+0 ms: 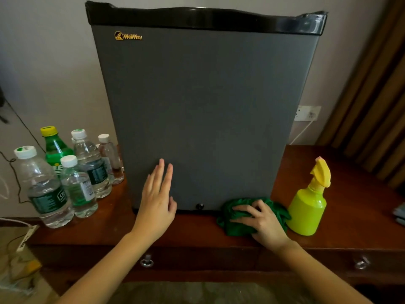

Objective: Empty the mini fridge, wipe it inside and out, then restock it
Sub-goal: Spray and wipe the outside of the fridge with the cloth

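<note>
A grey mini fridge [206, 106] with a black top stands on a wooden sideboard [197, 231], its door closed. My left hand [157, 200] lies flat and open against the lower left of the door. My right hand [260, 220] presses down on a crumpled green cloth [236, 224] on the sideboard, just in front of the fridge's lower right corner. Several bottles stand left of the fridge: clear water bottles [43, 189] and one green soda bottle [54, 148] with a yellow cap.
A lime-green spray bottle [309, 205] with a yellow trigger stands right of the cloth. A wall socket [306, 113] with a white cord sits behind it, and brown curtains [377, 95] hang at the right. Drawer knobs [146, 261] line the sideboard's front.
</note>
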Tool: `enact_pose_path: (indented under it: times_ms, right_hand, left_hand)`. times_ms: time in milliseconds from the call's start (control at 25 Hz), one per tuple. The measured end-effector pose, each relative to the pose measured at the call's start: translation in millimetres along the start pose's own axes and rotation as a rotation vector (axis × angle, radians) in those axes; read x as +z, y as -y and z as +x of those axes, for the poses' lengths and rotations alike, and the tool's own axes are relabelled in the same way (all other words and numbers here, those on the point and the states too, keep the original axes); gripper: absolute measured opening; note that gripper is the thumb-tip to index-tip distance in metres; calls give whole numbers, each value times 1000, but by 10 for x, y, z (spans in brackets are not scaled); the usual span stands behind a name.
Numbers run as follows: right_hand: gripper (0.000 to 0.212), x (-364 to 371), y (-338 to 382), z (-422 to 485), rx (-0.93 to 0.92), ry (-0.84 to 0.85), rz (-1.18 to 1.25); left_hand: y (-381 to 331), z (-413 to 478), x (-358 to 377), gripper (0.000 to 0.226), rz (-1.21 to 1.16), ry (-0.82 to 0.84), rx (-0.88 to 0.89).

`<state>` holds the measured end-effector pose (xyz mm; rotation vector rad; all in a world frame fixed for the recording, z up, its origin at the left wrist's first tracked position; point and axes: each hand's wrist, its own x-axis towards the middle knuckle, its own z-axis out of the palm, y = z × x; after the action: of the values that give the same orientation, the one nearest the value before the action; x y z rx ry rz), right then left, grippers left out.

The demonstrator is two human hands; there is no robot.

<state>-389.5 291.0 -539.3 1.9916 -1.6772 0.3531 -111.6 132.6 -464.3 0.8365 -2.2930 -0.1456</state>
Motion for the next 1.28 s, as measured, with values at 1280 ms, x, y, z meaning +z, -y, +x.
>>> enact_pose_path:
  times_ms: [1280]
  right_hand:
    - [64, -1526, -391, 1044, 589, -669, 203]
  left_hand:
    - [-69, 8, -14, 76, -39, 44, -71]
